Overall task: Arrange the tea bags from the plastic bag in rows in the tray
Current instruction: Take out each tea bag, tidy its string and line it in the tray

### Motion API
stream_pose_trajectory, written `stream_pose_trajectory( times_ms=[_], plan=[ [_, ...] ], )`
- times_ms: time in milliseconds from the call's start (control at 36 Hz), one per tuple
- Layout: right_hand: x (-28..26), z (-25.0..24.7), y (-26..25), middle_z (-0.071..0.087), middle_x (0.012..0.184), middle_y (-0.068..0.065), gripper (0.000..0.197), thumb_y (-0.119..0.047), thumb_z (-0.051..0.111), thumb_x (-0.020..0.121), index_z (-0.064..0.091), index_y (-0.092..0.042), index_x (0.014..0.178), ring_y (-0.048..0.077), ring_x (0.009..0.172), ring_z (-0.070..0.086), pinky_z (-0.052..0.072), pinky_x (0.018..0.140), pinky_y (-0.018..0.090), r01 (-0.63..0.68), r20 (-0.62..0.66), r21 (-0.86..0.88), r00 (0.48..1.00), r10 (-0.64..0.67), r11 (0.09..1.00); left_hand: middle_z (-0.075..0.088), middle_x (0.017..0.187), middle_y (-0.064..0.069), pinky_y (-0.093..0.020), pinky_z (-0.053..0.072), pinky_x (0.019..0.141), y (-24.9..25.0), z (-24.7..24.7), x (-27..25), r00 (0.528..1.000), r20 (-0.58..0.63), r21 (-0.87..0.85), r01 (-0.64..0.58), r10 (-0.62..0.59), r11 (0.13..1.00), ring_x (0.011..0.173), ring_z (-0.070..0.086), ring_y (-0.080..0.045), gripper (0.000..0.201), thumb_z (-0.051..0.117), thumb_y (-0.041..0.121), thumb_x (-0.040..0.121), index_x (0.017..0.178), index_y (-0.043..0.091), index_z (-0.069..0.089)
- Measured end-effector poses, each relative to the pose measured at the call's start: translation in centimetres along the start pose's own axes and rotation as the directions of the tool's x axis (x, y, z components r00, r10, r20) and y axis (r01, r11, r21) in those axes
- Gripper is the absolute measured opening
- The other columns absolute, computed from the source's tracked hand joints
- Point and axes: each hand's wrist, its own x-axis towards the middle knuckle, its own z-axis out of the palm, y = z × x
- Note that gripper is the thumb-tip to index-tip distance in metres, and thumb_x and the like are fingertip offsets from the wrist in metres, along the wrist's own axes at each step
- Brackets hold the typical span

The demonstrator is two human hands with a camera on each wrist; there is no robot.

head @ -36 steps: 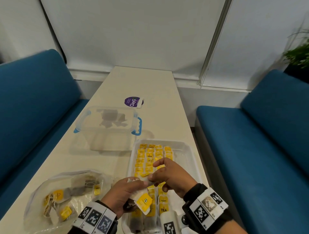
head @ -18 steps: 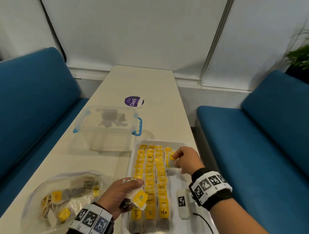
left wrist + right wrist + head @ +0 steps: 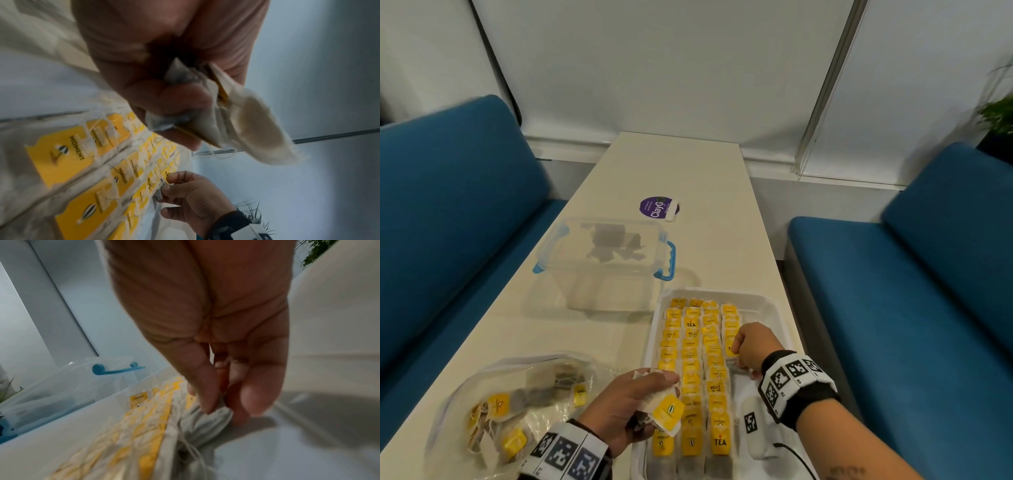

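The right hand, which a second ago took a tea bag from the left hand, now pinches it down into the tray's fourth row, while the left hand clutches a spare bunch at the tray's near left, beside the plastic bag, so another placement is nearly done.

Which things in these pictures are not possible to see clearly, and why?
- Number of tea bags in the left hand: bunched under its fingers, head and left wrist views.
- Near end of the tray: cut off by the bottom edge, head view.
- Dark pieces in the clear box: blurred by its lid.
- Tea bag label under the right hand: covered, right wrist view.
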Motion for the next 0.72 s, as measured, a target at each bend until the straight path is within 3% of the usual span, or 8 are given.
stream_pose_trajectory(
  times_ms=[83,194,222,333,417,472,611,722],
  plan=[
    [0.0,0.3,0.4,0.05,0.075,0.001,0.026,-0.003,0.052,0.088,0.045,-0.017,0.067,0.017,0.071,0.051,0.043,0.06,0.021,0.005,-0.039,-0.01,0.999,-0.005,1.0,0.063,0.077,-0.011,-0.016,0.033,0.043,0.0,-0.1,0.0,1.0,0.004,0.008,0.001,-0.001,1.0,0.042,0.048,-0.014,0.023,0.081,0.022,0.056,0.075,0.012,0.072],
    [-0.7,0.1,0.4,0.058,0.095,0.005,0.018,-0.001,0.056,0.083,0.049,-0.016,0.077,0.02,0.089,0.056,0.049,0.084,0.028,0.038,-0.095,-0.043,0.995,-0.042,0.998,0.068,0.074,-0.009,-0.013,0.031,0.04,0.1,-0.1,-0.2,1.0,0.006,-0.097,0.023,-0.023,0.995,0.061,0.051,-0.022,0.015,0.073,0.021,0.058,0.071,0.012,0.074],
    [-0.9,-0.1,0.4,0.058,0.096,0.005,0.02,-0.001,0.057,0.082,0.047,-0.017,0.076,0.02,0.089,0.056,0.049,0.084,0.028,0.052,-0.113,-0.024,0.992,-0.054,0.998,0.068,0.074,-0.009,-0.013,0.032,0.04,0.0,0.0,-0.1,1.0,0.01,-0.129,0.03,-0.029,0.991,0.064,0.051,-0.024,0.016,0.073,0.021,0.057,0.07,0.012,0.074],
    [-2.8,-1.1,-0.4,0.049,0.076,-0.005,0.031,-0.004,0.072,0.075,0.046,-0.021,0.071,0.007,0.064,0.046,0.038,0.056,0.016,0.208,-0.126,0.182,0.974,-0.187,0.961,0.067,0.08,-0.013,-0.018,0.039,0.048,-0.1,0.2,0.2,0.998,0.04,-0.182,0.049,-0.042,0.982,0.063,0.056,-0.027,0.032,0.075,0.021,0.056,0.085,0.008,0.073],
    [-5.7,-1.8,-1.7,0.05,0.069,-0.005,0.022,-0.017,0.074,0.078,0.052,-0.017,0.076,0.006,0.056,0.047,0.038,0.047,0.017,0.316,-0.044,0.361,0.946,-0.323,0.877,0.066,0.08,-0.013,-0.021,0.042,0.049,0.0,0.7,0.2,0.999,0.034,-0.185,0.041,-0.035,0.982,0.057,0.059,-0.026,0.034,0.078,0.022,0.054,0.086,0.009,0.071],
    [-7.5,-1.8,-2.3,0.055,0.066,-0.005,0.018,-0.024,0.071,0.082,0.054,-0.017,0.079,0.006,0.055,0.05,0.04,0.046,0.019,0.349,0.028,0.414,0.918,-0.395,0.841,0.066,0.078,-0.012,-0.02,0.042,0.046,0.2,0.9,0.3,1.0,0.028,-0.185,0.019,-0.014,0.982,0.055,0.059,-0.024,0.037,0.078,0.025,0.053,0.086,0.011,0.07],
    [-9.8,-1.6,-2.9,0.059,0.067,-0.011,0.008,-0.018,0.067,0.085,0.06,-0.021,0.086,0.003,0.058,0.053,0.041,0.048,0.021,0.423,0.108,0.494,0.837,-0.537,0.76,0.062,0.067,-0.011,-0.017,0.041,0.033,0.5,1.5,-0.4,0.999,0.041,-0.241,0.006,0.004,0.97,0.045,0.057,-0.021,0.024,0.07,0.022,0.063,0.082,0.008,0.067],
    [-10.9,-1.5,-3.3,0.06,0.079,-0.002,0.012,-0.025,0.07,0.082,0.06,-0.023,0.088,0.005,0.061,0.054,0.041,0.048,0.021,0.43,0.122,0.492,0.827,-0.549,0.757,0.062,0.066,-0.012,-0.015,0.039,0.034,0.0,1.4,-0.5,1.0,0.026,-0.219,-0.004,0.01,0.976,0.049,0.056,-0.022,0.02,0.067,0.024,0.074,0.085,0.008,0.066]
  ],
)
